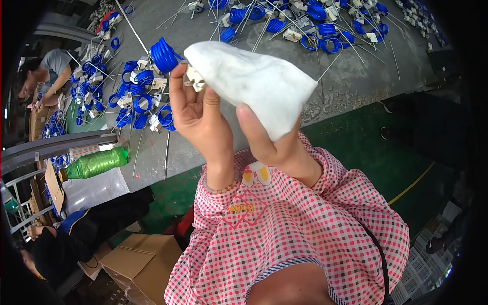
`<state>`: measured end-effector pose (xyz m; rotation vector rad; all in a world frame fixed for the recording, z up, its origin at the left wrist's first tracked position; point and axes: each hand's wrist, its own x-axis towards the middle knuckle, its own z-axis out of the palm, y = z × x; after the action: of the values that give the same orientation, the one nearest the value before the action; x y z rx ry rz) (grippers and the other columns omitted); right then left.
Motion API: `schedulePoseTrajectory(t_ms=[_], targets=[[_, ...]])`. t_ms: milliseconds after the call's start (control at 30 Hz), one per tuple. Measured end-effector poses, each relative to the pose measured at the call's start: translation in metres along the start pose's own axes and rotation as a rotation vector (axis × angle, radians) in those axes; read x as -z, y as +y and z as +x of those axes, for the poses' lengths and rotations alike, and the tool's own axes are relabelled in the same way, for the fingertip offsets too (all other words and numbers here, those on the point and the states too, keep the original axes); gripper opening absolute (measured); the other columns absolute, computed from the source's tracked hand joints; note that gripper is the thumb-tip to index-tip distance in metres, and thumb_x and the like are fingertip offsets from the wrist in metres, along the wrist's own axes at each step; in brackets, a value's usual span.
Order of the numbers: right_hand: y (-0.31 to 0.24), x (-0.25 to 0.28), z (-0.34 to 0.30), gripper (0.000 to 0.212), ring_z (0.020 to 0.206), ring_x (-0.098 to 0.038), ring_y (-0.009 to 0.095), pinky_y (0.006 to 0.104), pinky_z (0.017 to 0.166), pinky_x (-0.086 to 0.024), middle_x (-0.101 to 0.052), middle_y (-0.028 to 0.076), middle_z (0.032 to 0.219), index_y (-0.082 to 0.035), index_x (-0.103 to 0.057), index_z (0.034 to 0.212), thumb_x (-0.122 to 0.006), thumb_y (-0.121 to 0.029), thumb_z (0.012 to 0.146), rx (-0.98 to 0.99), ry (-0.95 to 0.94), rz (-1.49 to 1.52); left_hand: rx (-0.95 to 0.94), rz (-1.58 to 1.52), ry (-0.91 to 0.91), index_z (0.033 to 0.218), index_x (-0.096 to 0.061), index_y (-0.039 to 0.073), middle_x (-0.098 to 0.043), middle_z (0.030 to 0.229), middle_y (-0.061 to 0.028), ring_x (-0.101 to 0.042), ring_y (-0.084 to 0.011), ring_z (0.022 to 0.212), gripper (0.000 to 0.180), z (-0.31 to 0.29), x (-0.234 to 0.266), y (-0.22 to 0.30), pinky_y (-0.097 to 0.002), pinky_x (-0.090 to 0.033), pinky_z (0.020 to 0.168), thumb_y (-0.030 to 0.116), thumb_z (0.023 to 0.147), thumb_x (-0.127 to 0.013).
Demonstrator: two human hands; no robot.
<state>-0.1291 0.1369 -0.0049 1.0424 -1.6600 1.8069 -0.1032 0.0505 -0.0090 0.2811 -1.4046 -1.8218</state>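
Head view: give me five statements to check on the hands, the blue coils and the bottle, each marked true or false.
1. The right hand holds the white cloth-like piece. True.
2. The left hand is empty. False: it holds a white connector.
3. Blue coils lie on the gray tabletop. True.
4. The green bottle is to the right of both hands. False: it is to their left.
5. The beaded bracelet is on the right wrist. False: it is on the left wrist.

Head-worn, facing steeply down, fisheye-wide, close to left hand [203, 119] and right hand [278, 147], taking in the table [367, 84] beyond
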Motion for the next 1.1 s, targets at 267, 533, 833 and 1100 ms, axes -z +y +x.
schedulePoseTrajectory(t_ms=[267, 533, 833, 1100], targets=[[-0.005, 0.014, 0.009, 0.037, 0.088, -0.051, 0.021, 0.0286, 0.077, -0.038, -0.053, 0.014, 0.096, 0.008, -0.048, 0.101, -0.041, -0.020, 0.077, -0.545, 0.344, 0.412, 0.026, -0.404, -0.154, 0.117, -0.032, 0.003, -0.043, 0.115, -0.0201, -0.041, -0.0319, 0.110, 0.041, 0.007, 0.007, 0.001, -0.0400, -0.036, 0.090, 0.007, 0.081, -0.051], [0.012, 0.024, 0.010, 0.037, 0.089, -0.052, 0.020, 0.0294, 0.077, -0.040, -0.053, 0.014, 0.097, 0.008, -0.047, 0.103, -0.040, -0.020, 0.079, -0.230, 0.041, -0.016, 0.027, -0.489, -0.239, 0.116, -0.031, 0.004, -0.038, 0.118, -0.0253, -0.036, -0.0358, 0.113, 0.042, 0.000, 0.001, 0.004, -0.0415, -0.035, 0.091, 0.010, 0.080, -0.052], [0.007, 0.018, 0.005, 0.037, 0.090, -0.052, 0.019, 0.0296, 0.078, -0.040, -0.053, 0.014, 0.099, 0.008, -0.045, 0.105, -0.041, -0.019, 0.080, -0.436, 0.198, 0.249, 0.223, -0.702, -0.394, 0.122, -0.032, 0.004, -0.023, 0.129, -0.0222, -0.016, -0.0347, 0.123, 0.043, -0.003, 0.000, 0.009, -0.0432, -0.014, 0.102, 0.025, 0.086, -0.039], [0.005, 0.020, 0.008, 0.046, 0.099, -0.048, 0.022, 0.0317, 0.084, -0.037, -0.048, 0.015, 0.109, 0.007, -0.039, 0.113, -0.040, -0.027, 0.081, -0.446, 0.212, 0.323, 0.160, -0.572, -0.234, 0.117, -0.034, 0.009, -0.028, 0.127, -0.0173, -0.028, -0.0209, 0.118, 0.047, -0.005, 0.006, 0.005, -0.0372, -0.029, 0.091, 0.017, 0.077, -0.057]])
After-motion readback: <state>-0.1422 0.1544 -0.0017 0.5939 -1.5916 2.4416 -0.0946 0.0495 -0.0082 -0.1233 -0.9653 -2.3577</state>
